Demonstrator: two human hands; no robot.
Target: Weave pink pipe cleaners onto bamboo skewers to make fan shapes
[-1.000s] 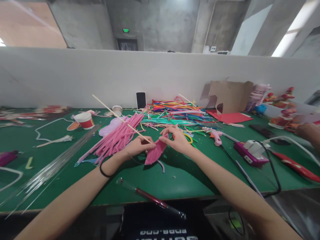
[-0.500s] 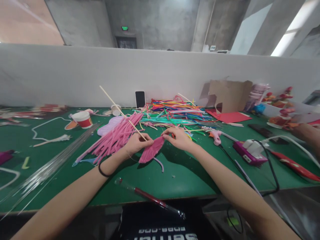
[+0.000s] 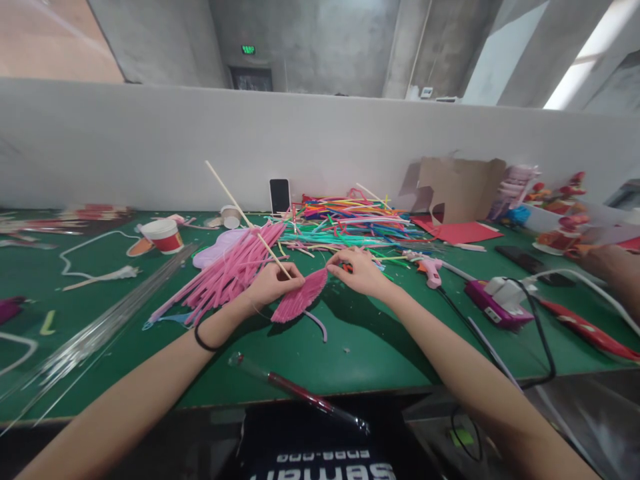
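A pink fan-shaped piece of ridged pipe cleaners [image 3: 300, 300] is held over the green table between both hands. My left hand [image 3: 274, 285] is closed, pinching the fan's left upper edge together with a thin wooden stick [image 3: 233, 200] that slants up to the left. My right hand [image 3: 360, 272] is closed in a pinch at the fan's right tip. A fine thread or wire shows faintly by those fingertips; its path is unclear. Below the fan lies a bent lilac pipe cleaner [image 3: 317, 325]. Beside my left hand is a pile of pink pipe cleaners [image 3: 225, 277].
Coloured pipe cleaners [image 3: 350, 223] lie heaped behind the hands. A pink glue gun [image 3: 431, 270] and a purple power strip [image 3: 495, 308] with cables are right. A paper cup [image 3: 164, 237] and wire bundle [image 3: 115, 313] are left. Another person's hand [image 3: 610, 267] is far right.
The fan has turned slightly and shifted a little left, its lower end swinging outward. My right fingers have moved slightly at its tip. The stick's top has shifted a little up and right.
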